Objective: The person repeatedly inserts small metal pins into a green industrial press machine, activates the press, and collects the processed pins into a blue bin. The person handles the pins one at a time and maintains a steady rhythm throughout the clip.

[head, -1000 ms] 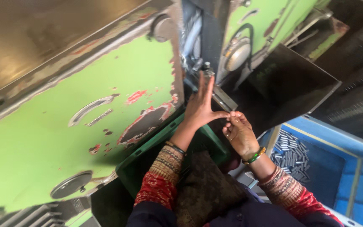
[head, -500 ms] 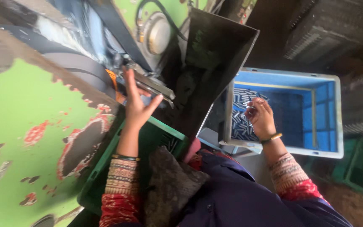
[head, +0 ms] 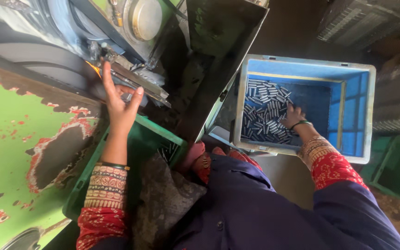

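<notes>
- two bare hands are at work, well apart from each other, one at a machine and one in a crate.
- left hand (head: 119, 107) is raised to the worn green-painted metal machine (head: 19, 139), palm open and fingers (head: 108, 76) spread upward; it grips nothing, its fingertips touching or just beside the flat grey steel feed plate (head: 137, 83) that juts out of the machine.
- a small shiny piece sits by the left thumb at the plate; whether the thumb touches it cannot be told.
- right hand (head: 294, 116) reaches down into the blue plastic crate with a pale grey rim (head: 371, 115), fingers curled down onto the pile of small grey metal cylindrical pins (head: 265, 115); whether the grip has closed on any pins cannot be told.
- the pins lie heaped on the crate floor toward its left wall, the right hand at the pile's right edge.
- a dark sheet-metal chute (head: 218, 55) slopes down between the machine and the crate's left rim.
- a green plastic bin (head: 156, 134) stands under the feed plate, beneath the left forearm, with a few pins visible in its near right corner.
- both wrists wear bangles, with patterned red sleeves over a dark blue garment.
</notes>
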